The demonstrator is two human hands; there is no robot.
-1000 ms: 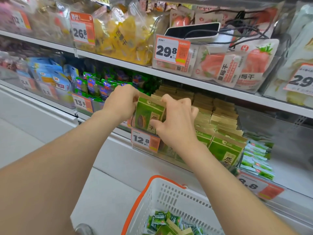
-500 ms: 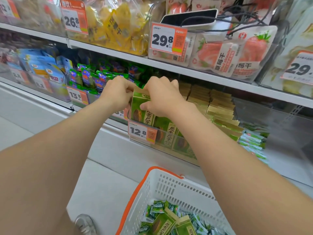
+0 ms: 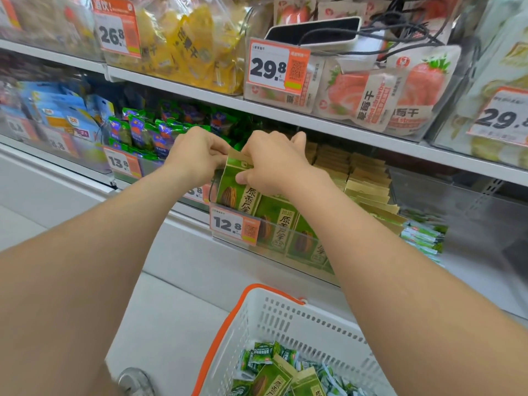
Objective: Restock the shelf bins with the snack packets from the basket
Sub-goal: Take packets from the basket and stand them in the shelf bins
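Left hand (image 3: pixel 197 155) and right hand (image 3: pixel 271 164) pinch the green packet (image 3: pixel 235 194) at its top seal; it looks light and floppy, so that stiffer edge suits.

Both bare arms reach forward, the left from 8 o'clock and the right from 4 o'clock, meeting just above centre. The left hand (image 3: pixel 197 160) and right hand (image 3: pixel 271 165) sit knuckles-up, side by side. Their curled fingers pinch the top edge of a green packet (image 3: pixel 233 192).
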